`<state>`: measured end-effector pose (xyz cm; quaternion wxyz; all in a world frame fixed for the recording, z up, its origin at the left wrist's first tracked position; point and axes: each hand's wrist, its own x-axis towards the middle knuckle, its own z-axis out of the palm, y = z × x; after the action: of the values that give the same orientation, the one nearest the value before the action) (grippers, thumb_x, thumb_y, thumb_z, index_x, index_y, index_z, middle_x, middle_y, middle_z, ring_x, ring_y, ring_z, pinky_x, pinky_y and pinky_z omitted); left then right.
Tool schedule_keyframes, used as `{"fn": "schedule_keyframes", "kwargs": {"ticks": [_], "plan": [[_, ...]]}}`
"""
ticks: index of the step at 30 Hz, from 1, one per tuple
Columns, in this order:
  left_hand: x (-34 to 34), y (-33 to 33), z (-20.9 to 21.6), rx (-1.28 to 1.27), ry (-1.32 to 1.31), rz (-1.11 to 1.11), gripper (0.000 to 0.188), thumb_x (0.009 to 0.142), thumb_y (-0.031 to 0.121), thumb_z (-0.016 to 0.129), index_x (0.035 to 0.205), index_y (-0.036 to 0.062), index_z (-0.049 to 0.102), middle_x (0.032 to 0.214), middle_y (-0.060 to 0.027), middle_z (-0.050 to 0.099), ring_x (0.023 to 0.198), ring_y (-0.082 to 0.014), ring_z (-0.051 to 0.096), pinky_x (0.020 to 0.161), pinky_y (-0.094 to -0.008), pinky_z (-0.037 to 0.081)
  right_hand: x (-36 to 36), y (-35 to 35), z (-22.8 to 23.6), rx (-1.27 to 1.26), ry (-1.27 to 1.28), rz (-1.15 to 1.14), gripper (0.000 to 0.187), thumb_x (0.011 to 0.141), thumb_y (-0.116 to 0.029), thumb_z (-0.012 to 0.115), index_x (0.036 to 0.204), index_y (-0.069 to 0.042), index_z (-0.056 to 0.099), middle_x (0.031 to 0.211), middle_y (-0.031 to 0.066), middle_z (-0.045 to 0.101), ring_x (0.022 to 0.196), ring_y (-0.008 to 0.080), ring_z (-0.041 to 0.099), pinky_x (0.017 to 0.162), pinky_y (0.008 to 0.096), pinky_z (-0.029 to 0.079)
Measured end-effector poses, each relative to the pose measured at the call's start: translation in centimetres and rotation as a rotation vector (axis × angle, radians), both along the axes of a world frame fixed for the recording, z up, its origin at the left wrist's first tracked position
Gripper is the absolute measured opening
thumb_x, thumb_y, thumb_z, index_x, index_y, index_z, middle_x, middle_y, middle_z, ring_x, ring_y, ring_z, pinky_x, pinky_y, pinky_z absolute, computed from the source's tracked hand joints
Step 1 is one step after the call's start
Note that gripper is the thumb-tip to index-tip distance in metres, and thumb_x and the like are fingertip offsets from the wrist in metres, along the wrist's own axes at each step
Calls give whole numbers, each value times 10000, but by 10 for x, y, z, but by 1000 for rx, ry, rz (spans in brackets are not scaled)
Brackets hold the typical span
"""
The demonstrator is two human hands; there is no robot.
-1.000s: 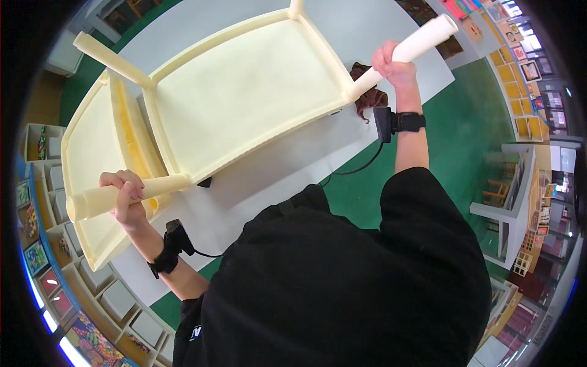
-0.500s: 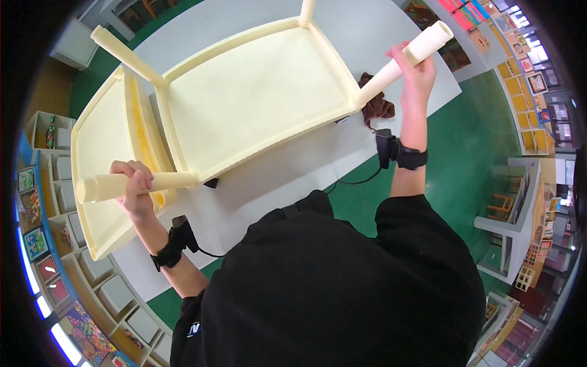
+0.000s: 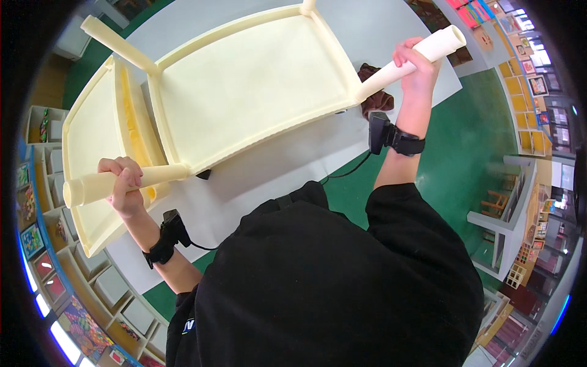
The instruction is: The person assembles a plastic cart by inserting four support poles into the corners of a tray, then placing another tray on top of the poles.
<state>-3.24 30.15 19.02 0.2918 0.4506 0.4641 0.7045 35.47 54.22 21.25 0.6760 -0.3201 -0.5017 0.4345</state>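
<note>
- Gripping a cream four-legged panel point(image 3: 257, 92) by two legs, flat face and legs turned up, over a pale grey table point(image 3: 388, 30). Can't tell if it's fully resting there.
- Left hand point(image 3: 125, 186): fingers wrapped snugly round the near left leg point(image 3: 159, 174), below its thicker end.
- Right hand point(image 3: 420, 66): fingers curled over the near right leg point(image 3: 382, 79), also by the thicker end. Can't see the whole wrap, but it's got hold.
- Looks like moulded plastic to me, so I'd guess stiff, bulky more than heavy, not very fragile. The legs look smooth, so maybe a bit slippery.
- For holding it, I'd go with the legs like this, or the raised rim. Closer to the leg bases should put less leverage on the joints, imo.
- Second cream piece point(image 3: 92, 128) with a yellow side sits just left, partly behind the left hand. Can't tell if they touch. Brown cloth point(image 3: 378, 103) is by the near right corner.
- Versus half a second ago: both held leg ends are a touch wider apart in view, and the right fingers look more bent. The room's shifted slightly too, so some of that's probably head movement.
</note>
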Motion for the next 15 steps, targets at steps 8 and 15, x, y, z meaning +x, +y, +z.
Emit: {"fn": "schedule_keyframes", "kwargs": {"ticks": [8, 15], "plan": [[-5, 1, -4, 8, 16, -38, 141, 667, 11, 468, 670, 67, 339, 512, -16, 339, 470, -113, 327, 489, -238, 303, 31, 78, -2, 278, -104, 1653, 240, 656, -107, 635, 576, -79, 410, 519, 34, 451, 432, 109, 426, 414, 245, 294], [2, 4, -1, -4, 21, -48, 146, 699, 34, 485, 691, 71, 344, 521, -11, 344, 482, -109, 330, 502, -236, 302, 13, 6, 0, -52, -208, -76, 231, 672, -136, 673, 785, 18, 543, 631, 80, 547, 496, 154, 522, 547, 258, 436]]}}
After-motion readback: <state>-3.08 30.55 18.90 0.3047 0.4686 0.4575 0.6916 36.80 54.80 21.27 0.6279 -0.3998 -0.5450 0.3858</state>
